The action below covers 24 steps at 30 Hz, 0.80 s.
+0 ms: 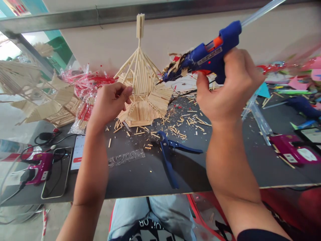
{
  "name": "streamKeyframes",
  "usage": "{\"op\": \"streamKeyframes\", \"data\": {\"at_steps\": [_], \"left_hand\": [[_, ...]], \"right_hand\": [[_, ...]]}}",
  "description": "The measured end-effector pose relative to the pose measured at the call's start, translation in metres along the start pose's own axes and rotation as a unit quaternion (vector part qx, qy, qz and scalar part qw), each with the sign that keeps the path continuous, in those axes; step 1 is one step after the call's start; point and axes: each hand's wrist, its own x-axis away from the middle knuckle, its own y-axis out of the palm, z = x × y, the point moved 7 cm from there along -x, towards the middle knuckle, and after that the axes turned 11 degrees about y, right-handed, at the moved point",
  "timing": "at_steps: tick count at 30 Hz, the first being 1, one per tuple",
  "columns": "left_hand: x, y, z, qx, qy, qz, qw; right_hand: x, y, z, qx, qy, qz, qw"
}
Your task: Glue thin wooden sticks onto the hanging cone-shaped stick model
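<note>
My right hand (pixel 225 83) grips a blue glue gun (pixel 204 55), its scorched nozzle pointing left toward a model built of thin wooden sticks (pixel 142 77). A clear glue stick (pixel 262 12) juts from the gun's back end. The nozzle tip is close to the model's roof; whether it touches I cannot tell. My left hand (pixel 111 100) is at the model's left side, thumb and fingers pinched together; what lies between them, if anything, is too small to make out. The model has a pointed roof, a bundle of sticks on top and flared panels round its base.
Blue cutting pliers (pixel 167 157) and a clear ruler (pixel 126 157) lie in front. Cut stick pieces (pixel 180 127) litter the dark table (pixel 140 182). Two phones, one a black-screened phone (pixel 57 174), and a purple power adapter (pixel 40 167) are left. Another stick model (pixel 50 97) stands far left.
</note>
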Motion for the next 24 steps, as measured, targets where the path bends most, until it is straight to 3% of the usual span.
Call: {"op": "streamKeyframes", "data": {"at_steps": [16, 20, 24], "left_hand": [[0.001, 0.000, -0.001, -0.011, -0.011, -0.006, 1.000], [0.001, 0.000, 0.000, -0.009, -0.010, -0.008, 1.000], [0.002, -0.002, -0.001, -0.011, -0.016, -0.011, 1.000]], "right_hand": [[-0.002, -0.002, -0.002, 0.004, -0.006, 0.001, 1.000], [-0.006, 0.000, 0.005, 0.004, 0.056, -0.010, 0.998], [-0.009, 0.019, 0.039, 0.033, 0.177, -0.063, 0.982]]}}
